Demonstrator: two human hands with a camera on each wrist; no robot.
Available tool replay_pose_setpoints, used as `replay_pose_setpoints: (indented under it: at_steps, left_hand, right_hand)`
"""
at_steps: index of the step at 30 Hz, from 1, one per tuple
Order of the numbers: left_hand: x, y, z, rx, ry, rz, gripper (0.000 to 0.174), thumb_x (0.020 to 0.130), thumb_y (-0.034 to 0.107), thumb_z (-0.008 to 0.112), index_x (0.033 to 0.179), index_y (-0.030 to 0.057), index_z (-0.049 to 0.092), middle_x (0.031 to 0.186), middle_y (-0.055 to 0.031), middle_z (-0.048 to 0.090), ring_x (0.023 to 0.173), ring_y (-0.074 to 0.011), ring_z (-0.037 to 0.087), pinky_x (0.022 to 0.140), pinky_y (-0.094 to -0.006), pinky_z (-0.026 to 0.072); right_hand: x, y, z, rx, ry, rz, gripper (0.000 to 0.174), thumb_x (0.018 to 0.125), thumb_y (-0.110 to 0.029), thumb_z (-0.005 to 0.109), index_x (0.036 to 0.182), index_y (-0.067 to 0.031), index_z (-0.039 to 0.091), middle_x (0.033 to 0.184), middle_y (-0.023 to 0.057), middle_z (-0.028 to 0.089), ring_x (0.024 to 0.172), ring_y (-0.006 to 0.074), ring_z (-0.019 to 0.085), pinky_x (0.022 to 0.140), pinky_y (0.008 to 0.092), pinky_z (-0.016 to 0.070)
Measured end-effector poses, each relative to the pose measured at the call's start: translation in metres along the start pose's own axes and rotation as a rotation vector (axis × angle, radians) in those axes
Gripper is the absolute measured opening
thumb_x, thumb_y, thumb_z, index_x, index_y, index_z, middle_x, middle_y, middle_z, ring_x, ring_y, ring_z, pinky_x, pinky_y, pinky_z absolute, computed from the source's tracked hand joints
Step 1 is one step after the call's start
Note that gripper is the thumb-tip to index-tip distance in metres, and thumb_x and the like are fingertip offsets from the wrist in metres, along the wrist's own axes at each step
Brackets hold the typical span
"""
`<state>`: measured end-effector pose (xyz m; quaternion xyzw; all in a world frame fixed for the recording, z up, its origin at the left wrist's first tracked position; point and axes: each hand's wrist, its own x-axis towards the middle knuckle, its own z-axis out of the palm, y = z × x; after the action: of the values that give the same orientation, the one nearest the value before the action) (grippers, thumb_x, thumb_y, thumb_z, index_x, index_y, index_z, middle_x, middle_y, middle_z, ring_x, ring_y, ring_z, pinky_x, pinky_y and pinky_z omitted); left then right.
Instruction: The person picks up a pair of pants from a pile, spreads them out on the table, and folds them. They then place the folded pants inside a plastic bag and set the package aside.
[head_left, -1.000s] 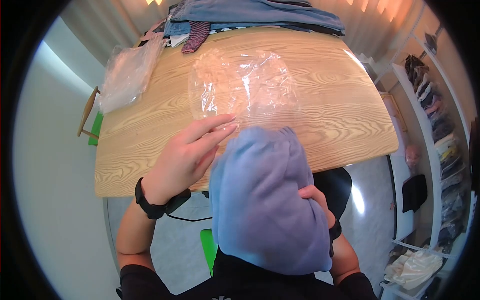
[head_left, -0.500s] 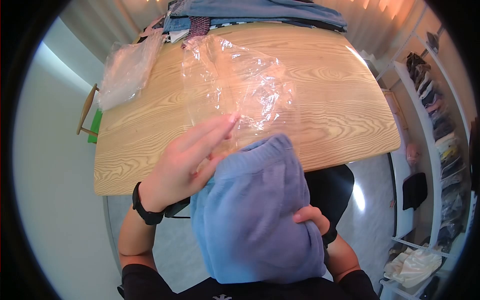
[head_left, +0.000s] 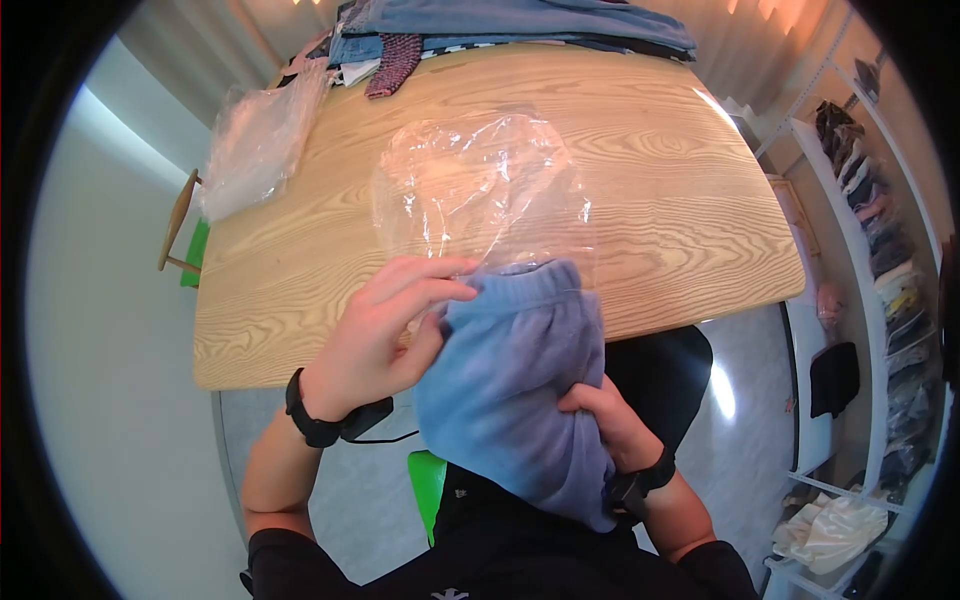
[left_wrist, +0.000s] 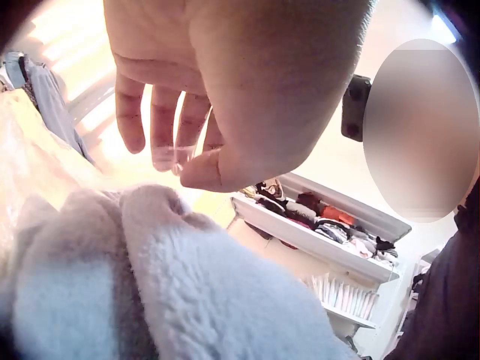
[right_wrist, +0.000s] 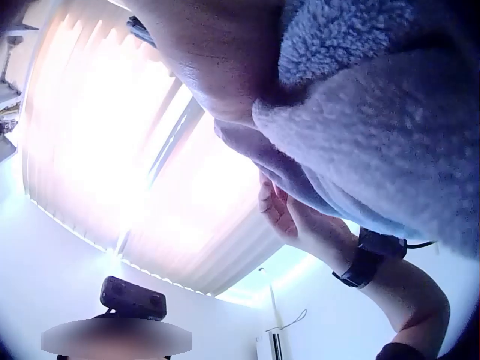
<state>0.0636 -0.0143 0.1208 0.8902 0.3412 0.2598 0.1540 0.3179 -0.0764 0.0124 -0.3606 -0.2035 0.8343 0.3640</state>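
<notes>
A folded bundle of light blue fleece pants (head_left: 510,380), elastic waistband at the top, is held at the table's near edge. My right hand (head_left: 615,425) grips its right side, thumb on top and the other fingers hidden beneath. A clear plastic bag (head_left: 480,180) lies on the table, its near edge overlapping the waistband. At the bag's mouth, my left hand (head_left: 385,325) has its fingers extended beside the waistband's left end, thumb apart from them. In the left wrist view clear film shows around the fingertips (left_wrist: 161,157), above the fleece (left_wrist: 217,285).
More clear bags (head_left: 260,150) lie at the table's left side. Folded jeans and other clothes (head_left: 520,25) are piled along the far edge, a patterned knit piece (head_left: 395,65) hanging from the pile. Shelves of packed clothes (head_left: 885,250) stand at the right.
The pants have moved forward, their waistband now at the bag's mouth. The bag billowed away, then settled back. My left hand has stayed beside the waistband; the right keeps its grip.
</notes>
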Motion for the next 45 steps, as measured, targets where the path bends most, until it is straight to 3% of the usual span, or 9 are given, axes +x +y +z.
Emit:
replay_pose_setpoints:
  at_steps: [6,11,18,26,32,37,39,42,45]
  left_hand:
    - [0.017,0.013,0.012,0.038,0.110,-0.017,0.041,0.071,-0.008,0.059,0.110,0.0053,0.061,0.117,-0.0110,0.061,0.105,-0.0286,0.060,0.088,-0.0369,0.0488]
    - [0.027,0.015,0.006,0.310,-0.104,0.029,0.052,0.071,-0.008,0.062,0.121,0.0084,0.058,0.128,-0.0113,0.054,0.115,-0.0310,0.053,0.096,-0.0400,0.0443]
    - [0.029,0.022,-0.003,0.613,-0.183,0.068,0.049,0.078,0.003,0.061,0.126,0.0098,0.055,0.132,-0.0104,0.052,0.119,-0.0301,0.049,0.103,-0.0434,0.0377]
    - [0.039,0.015,-0.001,0.457,-0.013,0.215,0.021,0.073,0.008,0.068,0.095,0.0080,0.070,0.096,-0.0032,0.067,0.088,-0.0226,0.061,0.078,-0.0358,0.0506]
    - [0.037,0.042,0.013,0.214,0.094,0.400,0.025,0.068,0.006,0.070,0.093,0.0055,0.070,0.093,-0.0054,0.068,0.082,-0.0215,0.064,0.063,-0.0312,0.0534]
    - [0.023,0.052,0.011,0.317,0.078,0.537,0.026,0.074,0.004,0.072,0.100,0.0032,0.068,0.106,-0.0108,0.065,0.090,-0.0242,0.063,0.071,-0.0325,0.0539]
    - [0.021,0.037,0.011,0.343,0.279,0.124,0.038,0.074,0.004,0.073,0.111,0.0029,0.062,0.115,-0.0143,0.059,0.099,-0.0283,0.061,0.082,-0.0363,0.0511]
    - [0.015,0.013,0.016,0.288,0.315,-0.133,0.047,0.074,0.005,0.074,0.118,0.0036,0.057,0.119,-0.0168,0.053,0.105,-0.0311,0.057,0.088,-0.0389,0.0474]
    - [0.006,0.006,0.023,0.337,0.268,-0.068,0.035,0.076,0.001,0.071,0.110,0.0024,0.061,0.101,-0.0138,0.060,0.088,-0.0299,0.061,0.074,-0.0356,0.0502]
  right_hand:
    - [-0.003,-0.005,0.011,-0.219,-0.065,-0.051,0.062,0.074,-0.004,0.057,0.134,0.0037,0.042,0.124,0.0125,0.055,0.115,0.0201,0.053,0.100,0.0321,0.0411]
    - [-0.001,-0.003,0.020,-0.226,-0.116,-0.157,0.066,0.087,-0.018,0.064,0.141,0.0021,0.032,0.135,0.0118,0.047,0.124,0.0199,0.046,0.106,0.0335,0.0362]
    - [0.003,0.002,0.018,-0.231,-0.183,-0.261,0.070,0.089,-0.012,0.063,0.146,0.0005,0.024,0.142,0.0126,0.040,0.131,0.0210,0.039,0.110,0.0352,0.0315]
    - [0.005,0.008,0.015,-0.251,-0.204,-0.285,0.069,0.090,-0.013,0.064,0.146,0.0000,0.024,0.143,0.0120,0.039,0.133,0.0202,0.037,0.111,0.0357,0.0293]
    - [0.002,0.012,0.018,-0.258,-0.139,-0.336,0.062,0.092,-0.012,0.061,0.144,-0.0007,0.029,0.138,0.0094,0.044,0.127,0.0183,0.043,0.107,0.0342,0.0344]
    - [-0.012,-0.005,0.020,-0.114,-0.080,-0.296,0.052,0.093,-0.012,0.057,0.140,-0.0014,0.037,0.131,0.0095,0.051,0.120,0.0186,0.050,0.103,0.0329,0.0395]
    - [-0.011,-0.010,0.015,-0.020,-0.087,-0.293,0.049,0.093,-0.013,0.053,0.139,-0.0013,0.039,0.131,0.0126,0.052,0.118,0.0220,0.053,0.102,0.0342,0.0416]
    - [-0.010,-0.020,0.016,0.027,-0.042,-0.298,0.052,0.093,-0.015,0.053,0.140,-0.0005,0.036,0.134,0.0147,0.050,0.119,0.0241,0.053,0.102,0.0358,0.0415]
    - [-0.005,-0.022,0.007,0.053,-0.053,-0.292,0.053,0.092,-0.015,0.055,0.139,0.0003,0.037,0.133,0.0152,0.050,0.119,0.0243,0.053,0.102,0.0362,0.0413]
